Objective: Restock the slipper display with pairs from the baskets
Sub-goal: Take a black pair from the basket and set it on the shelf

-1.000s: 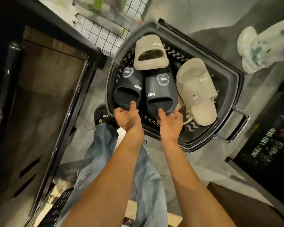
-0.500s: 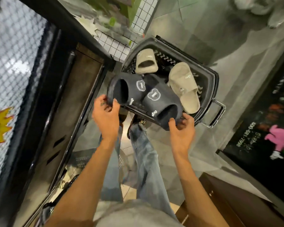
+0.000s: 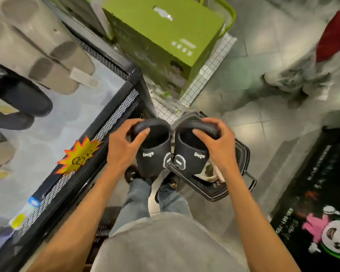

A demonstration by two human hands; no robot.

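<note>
**Navy pair in hand, matched up beside the display**

The two navy slippers hang side by side in the air, the left slipper point(image 3: 152, 154) and the right slipper point(image 3: 190, 154) touching at their inner edges where the white bear badges meet. Each is held by its heel end with the toe pointing down. The left hand point(image 3: 123, 148) curls round the heel rim of one, thumb pressed inside the footbed; the right hand point(image 3: 219, 146) grasps the other the same way. Holding one per hand, logos facing up, probably lets the person check that the two are a true pair and line them up before setting them down together.

Below and to the right sits the dark basket point(image 3: 242, 156) on the floor, with a beige slipper point(image 3: 206, 171) showing inside it. The pair hovers over its near-left edge and the person's feet.

To the left, close by, runs the mesh rim of the slipper display point(image 3: 114, 118), which carries a starburst price tag point(image 3: 79, 156). Rows of beige slippers point(image 3: 53, 63) and dark slippers point(image 3: 22, 99) lie on it, blurred. The pale floor of the display near the rim looks free, a likely spot for this pair.

A green box point(image 3: 165, 36) stands beyond.
</note>
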